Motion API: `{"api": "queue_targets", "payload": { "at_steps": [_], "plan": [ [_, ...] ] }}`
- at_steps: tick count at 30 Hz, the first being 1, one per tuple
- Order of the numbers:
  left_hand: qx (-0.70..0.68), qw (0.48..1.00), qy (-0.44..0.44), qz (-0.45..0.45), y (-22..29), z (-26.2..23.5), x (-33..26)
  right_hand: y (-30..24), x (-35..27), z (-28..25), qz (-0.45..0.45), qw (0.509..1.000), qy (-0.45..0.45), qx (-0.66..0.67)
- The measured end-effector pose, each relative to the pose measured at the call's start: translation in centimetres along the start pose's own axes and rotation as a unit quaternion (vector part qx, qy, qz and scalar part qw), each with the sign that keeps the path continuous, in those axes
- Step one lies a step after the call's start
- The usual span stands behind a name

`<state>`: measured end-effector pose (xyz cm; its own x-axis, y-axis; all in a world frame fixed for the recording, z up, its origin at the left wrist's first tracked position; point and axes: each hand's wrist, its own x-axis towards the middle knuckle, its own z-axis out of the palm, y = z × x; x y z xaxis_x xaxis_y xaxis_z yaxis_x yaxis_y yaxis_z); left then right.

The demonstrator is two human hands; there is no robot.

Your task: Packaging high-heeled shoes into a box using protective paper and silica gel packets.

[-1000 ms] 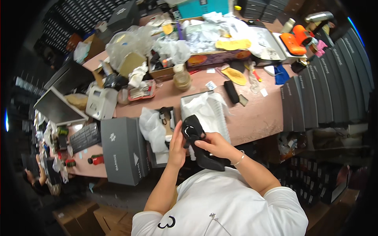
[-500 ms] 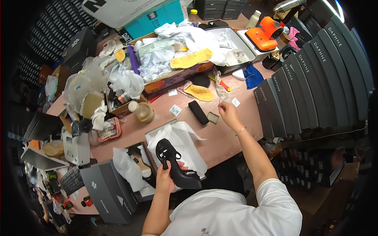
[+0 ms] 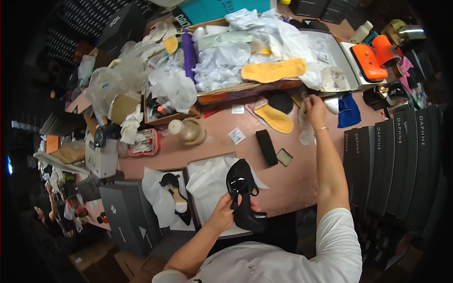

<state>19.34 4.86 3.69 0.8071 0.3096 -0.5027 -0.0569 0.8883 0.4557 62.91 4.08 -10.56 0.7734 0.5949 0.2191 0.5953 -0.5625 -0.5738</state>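
Our cluttered pink counter (image 3: 301,183), left grip (image 3: 223,214) curled round glossy black heeled shoe (image 3: 243,202), right grip (image 3: 314,110) far, state unclear

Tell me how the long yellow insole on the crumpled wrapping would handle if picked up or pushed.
The yellow insole is probably light and bendy, since it looks thin. It may slide or drop off, lying on wrapping at the front of the box. Rolling seems unlikely, given its flat shape.

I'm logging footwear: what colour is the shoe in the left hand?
Black; the shoe shows best in the head view.
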Motion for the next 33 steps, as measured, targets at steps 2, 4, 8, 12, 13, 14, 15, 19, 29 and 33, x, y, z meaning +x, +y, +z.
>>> {"api": "queue_targets", "payload": {
  "at_steps": [2,4,8,12,13,14,15,19,29,33],
  "plan": [
    [0.008,1.0,-0.018,0.011,0.4,0.1,-0.2,-1.3,-2.1,-2.5,-0.013,0.994,0.03,0.101],
    [-0.012,1.0,-0.015,0.016,0.7,-0.3,-1.1,-4.5,-5.2,-5.6,0.022,0.962,-0.026,0.271],
    [-0.045,0.998,-0.049,0.022,0.6,-0.7,-2.6,-9.6,-12.7,-11.6,0.166,0.8,-0.152,0.555],
    [-0.028,0.996,-0.067,0.049,0.9,-0.8,-5.1,-16.3,-16.7,-12.9,0.153,0.745,-0.182,0.623],
    [-0.021,0.996,-0.065,0.058,0.9,-0.8,-5.7,-17.5,-17.3,-12.7,0.151,0.736,-0.192,0.631],
    [-0.02,0.996,-0.067,0.062,0.9,-0.9,-6.4,-18.8,-17.4,-12.3,0.163,0.761,-0.213,0.591],
    [-0.019,0.995,-0.073,0.067,1.0,-1.2,-7.0,-21.4,-17.3,-12.4,0.169,0.775,-0.232,0.564],
    [-0.041,0.993,-0.074,0.082,1.3,-2.4,-9.0,-28.2,-16.4,-11.5,0.09,0.798,-0.314,0.506],
    [-0.076,0.987,-0.06,0.128,2.3,-5.0,-11.5,-36.3,-13.0,0.0,-0.269,0.906,-0.176,0.275],
    [-0.079,0.988,-0.046,0.127,2.5,-5.8,-11.7,-37.2,-12.0,4.4,-0.358,0.909,-0.085,0.197]
  ]
}}
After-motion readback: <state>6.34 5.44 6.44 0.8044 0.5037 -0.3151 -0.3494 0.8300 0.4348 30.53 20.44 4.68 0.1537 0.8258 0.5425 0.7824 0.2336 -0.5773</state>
